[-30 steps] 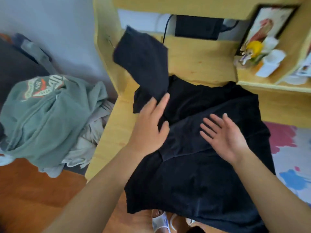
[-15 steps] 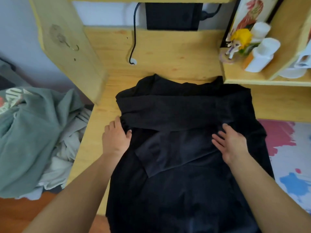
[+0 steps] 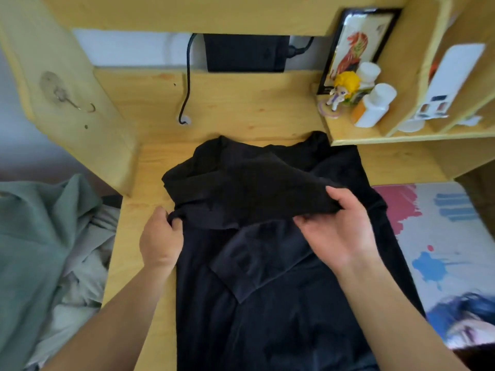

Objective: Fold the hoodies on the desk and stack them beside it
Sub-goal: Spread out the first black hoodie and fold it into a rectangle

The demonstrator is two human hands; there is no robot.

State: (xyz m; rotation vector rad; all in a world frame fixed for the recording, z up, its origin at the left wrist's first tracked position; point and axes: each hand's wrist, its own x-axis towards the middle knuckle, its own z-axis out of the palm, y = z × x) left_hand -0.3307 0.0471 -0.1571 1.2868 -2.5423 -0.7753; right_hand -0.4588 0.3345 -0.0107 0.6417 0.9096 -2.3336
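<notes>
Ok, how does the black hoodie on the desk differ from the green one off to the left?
The black hoodie lies spread on the desk; the green hoodie sits crumpled in a heap beside it. The left hand and right hand grip the black one; nothing holds the green one. Neither is folded yet.

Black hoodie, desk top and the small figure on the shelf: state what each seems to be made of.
Black hoodie: soft matte knit, likely cotton fleece; it drapes and creases.
Desk top: pale wood, likely pine, smooth finish; grain and knots show.
Figure: probably moulded plastic; solid glossy colours.
</notes>
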